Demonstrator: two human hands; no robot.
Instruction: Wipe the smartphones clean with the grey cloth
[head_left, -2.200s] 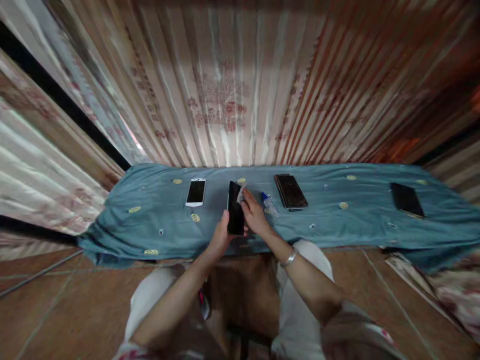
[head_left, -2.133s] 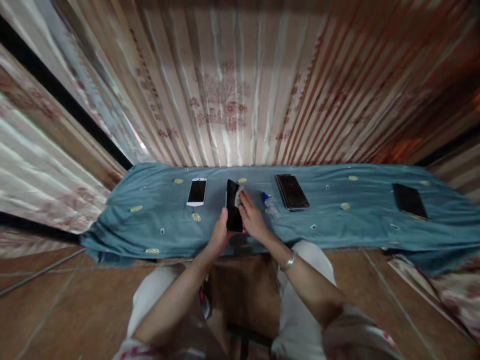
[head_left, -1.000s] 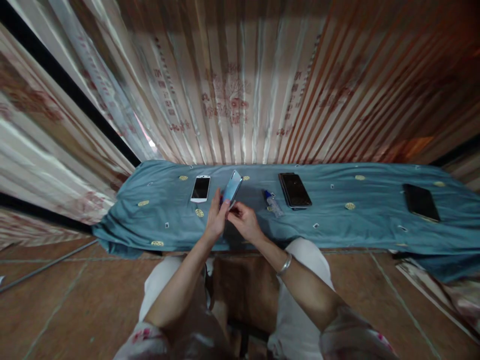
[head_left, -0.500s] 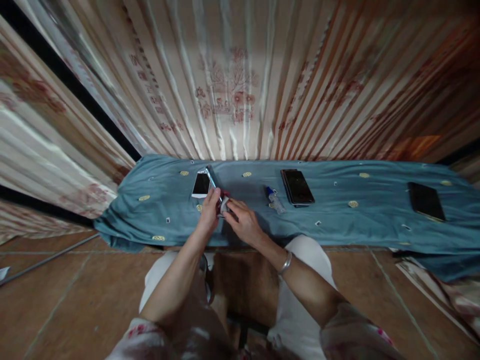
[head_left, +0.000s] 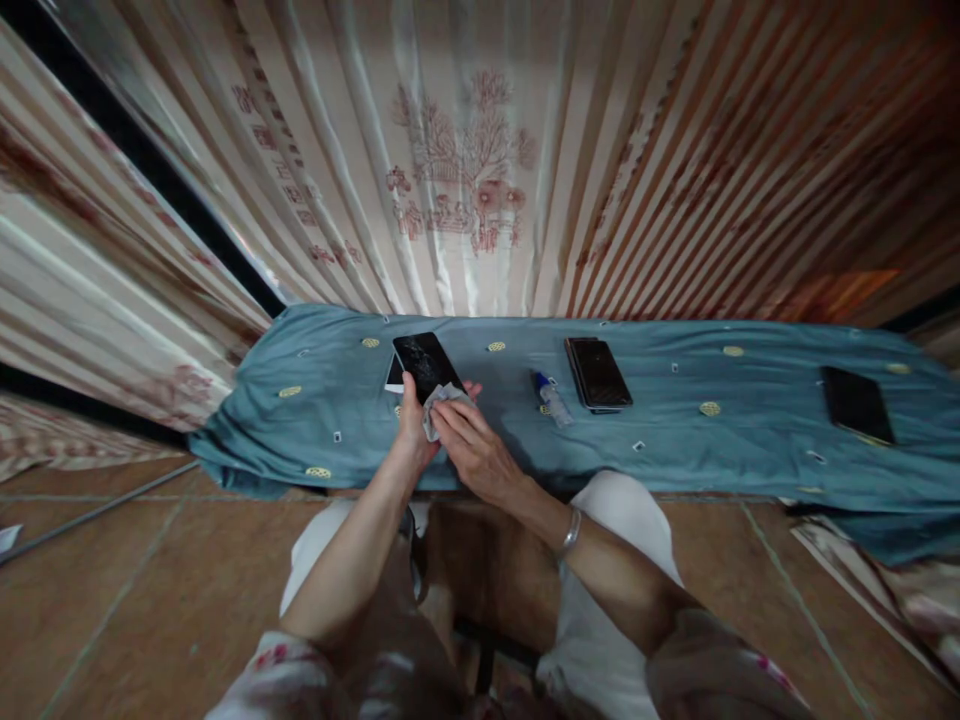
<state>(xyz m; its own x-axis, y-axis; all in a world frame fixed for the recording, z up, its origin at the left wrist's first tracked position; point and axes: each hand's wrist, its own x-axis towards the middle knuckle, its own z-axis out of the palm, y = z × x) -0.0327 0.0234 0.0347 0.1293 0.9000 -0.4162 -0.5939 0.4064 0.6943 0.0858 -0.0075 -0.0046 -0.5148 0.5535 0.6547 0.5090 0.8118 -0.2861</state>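
Note:
My left hand (head_left: 414, 425) is wrapped round a black smartphone (head_left: 424, 362), its thumb along the near left edge and fingertips showing past the right edge. Smears or cracks mark the phone's dark screen, which faces up toward me. Pressed on the lower end of that screen is a crumpled greyish-white cloth (head_left: 442, 405), pinched under the fingers of my right hand (head_left: 476, 450). Behind the held phone lies a white smartphone (head_left: 392, 376), mostly covered from view. A small clear bottle with a blue cap (head_left: 553, 400) lies to the right of my hands.
A blue-green patterned cloth (head_left: 510, 365) covers the long low surface. Stacked dark phones (head_left: 600, 375) lie right of the bottle, and a black flat device (head_left: 857, 405) lies at the far right. Pleated curtains (head_left: 465, 170) hang behind; tiled floor (head_left: 135, 570) runs in front.
The held phone has turned from edge-on to screen up, now hiding most of the white phone. My right hand's cloth now rests on its screen.

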